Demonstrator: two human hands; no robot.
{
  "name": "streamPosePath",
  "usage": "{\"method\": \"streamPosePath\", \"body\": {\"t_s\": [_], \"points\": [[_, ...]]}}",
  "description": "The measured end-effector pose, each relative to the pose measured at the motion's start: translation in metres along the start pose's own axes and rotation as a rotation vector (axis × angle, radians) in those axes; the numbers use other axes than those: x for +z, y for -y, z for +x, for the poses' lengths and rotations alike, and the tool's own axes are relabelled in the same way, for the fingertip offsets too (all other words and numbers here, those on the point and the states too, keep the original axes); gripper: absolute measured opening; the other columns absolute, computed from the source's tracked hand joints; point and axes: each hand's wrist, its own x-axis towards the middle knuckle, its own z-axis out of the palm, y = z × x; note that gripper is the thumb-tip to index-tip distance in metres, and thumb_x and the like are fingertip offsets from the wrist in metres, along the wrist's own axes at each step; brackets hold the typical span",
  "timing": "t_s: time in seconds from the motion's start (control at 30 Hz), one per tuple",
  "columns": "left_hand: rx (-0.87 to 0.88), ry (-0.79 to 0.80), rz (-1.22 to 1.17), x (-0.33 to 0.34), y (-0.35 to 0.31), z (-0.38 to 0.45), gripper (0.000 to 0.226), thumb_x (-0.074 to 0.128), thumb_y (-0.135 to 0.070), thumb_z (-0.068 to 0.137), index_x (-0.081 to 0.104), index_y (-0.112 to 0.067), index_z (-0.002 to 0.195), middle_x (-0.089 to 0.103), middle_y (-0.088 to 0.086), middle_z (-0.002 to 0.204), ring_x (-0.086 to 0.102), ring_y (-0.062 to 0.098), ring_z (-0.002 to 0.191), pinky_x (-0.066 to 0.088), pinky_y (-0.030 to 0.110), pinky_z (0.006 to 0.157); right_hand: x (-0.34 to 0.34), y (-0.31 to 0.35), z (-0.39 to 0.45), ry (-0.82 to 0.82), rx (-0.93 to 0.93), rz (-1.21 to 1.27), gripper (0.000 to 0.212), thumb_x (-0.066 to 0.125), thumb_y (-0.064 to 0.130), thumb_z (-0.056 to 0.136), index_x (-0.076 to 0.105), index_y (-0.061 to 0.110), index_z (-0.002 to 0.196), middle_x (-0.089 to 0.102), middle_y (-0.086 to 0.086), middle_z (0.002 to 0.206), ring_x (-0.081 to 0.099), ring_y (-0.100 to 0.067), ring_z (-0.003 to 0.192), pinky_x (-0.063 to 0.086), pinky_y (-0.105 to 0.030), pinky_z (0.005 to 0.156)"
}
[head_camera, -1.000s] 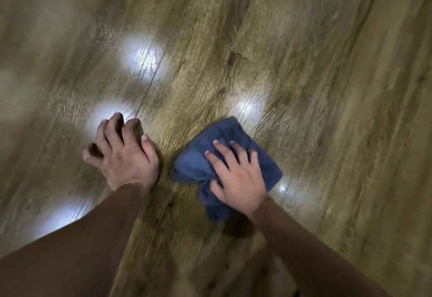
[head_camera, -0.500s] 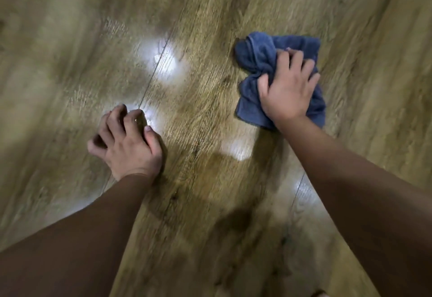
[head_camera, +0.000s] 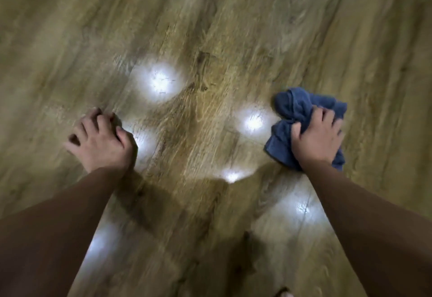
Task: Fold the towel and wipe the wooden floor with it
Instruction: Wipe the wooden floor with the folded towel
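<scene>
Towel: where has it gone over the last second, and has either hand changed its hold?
The right hand swept the blue towel from beside the left hand out and away to the right, then slightly back; the towel is more bunched. The right hand kept pressing it down. The left hand stayed braced on the wooden floor.

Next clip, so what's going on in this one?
A person is crouched over a glossy wood-grain plank floor, wiping it by hand. The right hand presses a bunched dark blue terry towel flat on the boards at the right side of the view; the towel looks crumpled rather than neatly folded. The left hand holds nothing and rests on the floor with fingers curled, bracing the body. Several bright white light reflections shine off the floor between the two hands.
</scene>
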Motion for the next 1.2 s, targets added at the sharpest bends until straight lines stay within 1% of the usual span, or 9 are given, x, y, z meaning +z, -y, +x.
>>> {"method": "streamPosePath", "body": {"t_s": [0.07,0.13,0.23,0.47,0.6,0.8,0.93,1.03,1.2], "points": [[-0.057,0.021,-0.054,-0.006,-0.022,0.004,0.042,0.039,-0.034,0.077,0.048,-0.007,0.108,0.048,0.024,0.119,0.045,0.04,0.114,0.032,0.066,0.097,-0.004,-0.03,0.006,-0.021,0.171,-0.028,0.055,0.042,0.044,0.082,0.045,0.008,0.124,0.046,-0.023,0.128,0.044,-0.046,0.115,0.038,-0.059,0.093],[0.103,0.064,-0.17,-0.009,-0.063,0.005,0.043,0.041,-0.036,0.075,0.053,-0.009,0.107,0.051,0.02,0.122,0.046,0.037,0.118,0.029,0.063,0.102,-0.006,-0.043,0.011,-0.031,0.301,-0.015,0.054,0.04,0.044,0.082,0.045,0.007,0.121,0.045,-0.025,0.129,0.043,-0.048,0.115,0.036,-0.059,0.095],[0.321,0.117,-0.288,0.002,-0.136,-0.01,0.038,0.045,-0.037,0.083,0.056,-0.018,0.115,0.05,0.005,0.136,0.042,0.025,0.129,0.022,0.054,0.107,-0.002,-0.048,0.015,-0.048,0.332,-0.014,0.049,0.044,0.041,0.084,0.045,0.009,0.121,0.045,-0.024,0.128,0.042,-0.048,0.114,0.034,-0.059,0.095],[0.287,-0.029,-0.166,0.031,-0.16,-0.014,0.035,0.05,-0.04,0.085,0.048,-0.026,0.117,0.047,0.0,0.135,0.038,0.025,0.132,0.024,0.054,0.103,0.007,-0.032,0.01,-0.126,0.353,0.019,0.053,0.046,0.037,0.083,0.048,0.011,0.13,0.048,-0.021,0.131,0.044,-0.044,0.112,0.034,-0.057,0.095],[0.27,-0.007,-0.168,0.024,-0.163,-0.018,0.037,0.049,-0.04,0.086,0.051,-0.023,0.119,0.046,0.004,0.138,0.037,0.026,0.132,0.024,0.055,0.103,-0.005,0.01,-0.029,0.04,0.034,0.1,0.061,0.056,0.036,0.081,0.047,0.018,0.138,0.045,-0.013,0.142,0.044,-0.04,0.116,0.032,-0.054,0.096],[0.278,-0.055,-0.172,0.029,-0.16,-0.017,0.036,0.048,-0.039,0.085,0.048,-0.023,0.118,0.044,0.007,0.137,0.038,0.032,0.13,0.026,0.06,0.102,-0.008,0.044,-0.112,0.208,-0.656,0.003,0.067,0.058,0.048,0.076,0.052,0.026,0.139,0.052,-0.005,0.145,0.054,-0.035,0.124,0.049,-0.055,0.093],[0.283,-0.068,-0.163,0.033,-0.158,-0.017,0.037,0.047,-0.04,0.087,0.048,-0.023,0.119,0.045,0.006,0.138,0.038,0.032,0.131,0.026,0.062,0.101,-0.004,0.016,-0.09,0.183,-0.822,-0.013,0.061,0.053,0.047,0.08,0.054,0.027,0.138,0.053,-0.003,0.145,0.055,-0.032,0.12,0.044,-0.05,0.093],[0.283,-0.077,-0.149,0.035,-0.157,-0.016,0.037,0.049,-0.04,0.087,0.049,-0.023,0.12,0.045,0.006,0.137,0.038,0.031,0.131,0.029,0.063,0.1,-0.003,-0.024,-0.039,0.129,-0.626,-0.034,0.062,0.052,0.045,0.079,0.056,0.023,0.137,0.054,-0.006,0.142,0.053,-0.034,0.111,0.039,-0.047,0.09],[0.284,-0.087,-0.159,0.036,-0.156,-0.016,0.037,0.049,-0.04,0.086,0.049,-0.024,0.12,0.044,0.003,0.138,0.037,0.028,0.132,0.027,0.06,0.102,-0.005,-0.092,0.055,0.03,0.119,-0.044,0.052,0.046,0.041,0.084,0.049,0.011,0.127,0.048,-0.02,0.128,0.045,-0.043,0.113,0.038,-0.057,0.094]]}}
